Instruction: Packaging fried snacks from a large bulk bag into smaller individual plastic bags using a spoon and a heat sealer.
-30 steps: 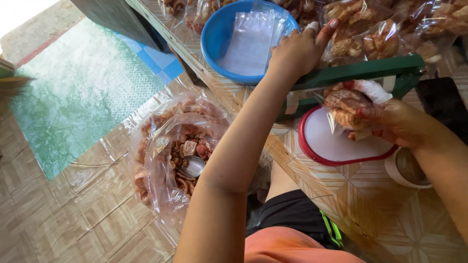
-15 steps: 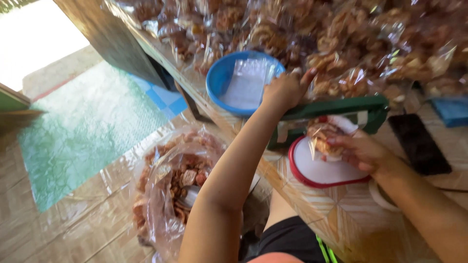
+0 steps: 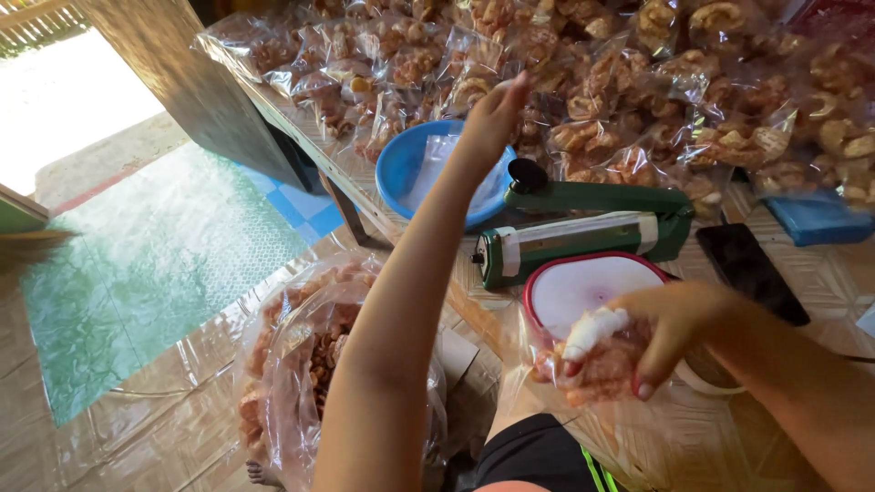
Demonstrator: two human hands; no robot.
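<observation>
Your left hand (image 3: 492,114) has lifted off the blue bowl's (image 3: 401,169) rim — fingers together, empty, above the desk's (image 3: 802,273) back edge; your right hand (image 3: 679,323) clamps a small snack bag (image 3: 592,364) — near the front edge.

Daylit head view, bright, blown out at upper left.

Strong daylight entered from the doorway at upper left, where the ground was overexposed to white. Glare lay on the green floor sheet (image 3: 155,273) and on the clear snack bags (image 3: 638,82) across the surface (image 3: 820,301). Shade fell under the surface edge and below the left arm. The left hand (image 3: 492,118) was slightly soft; the right hand (image 3: 674,328) and filled bag (image 3: 592,364) were sharper. Lines bowed at the frame edges.
</observation>
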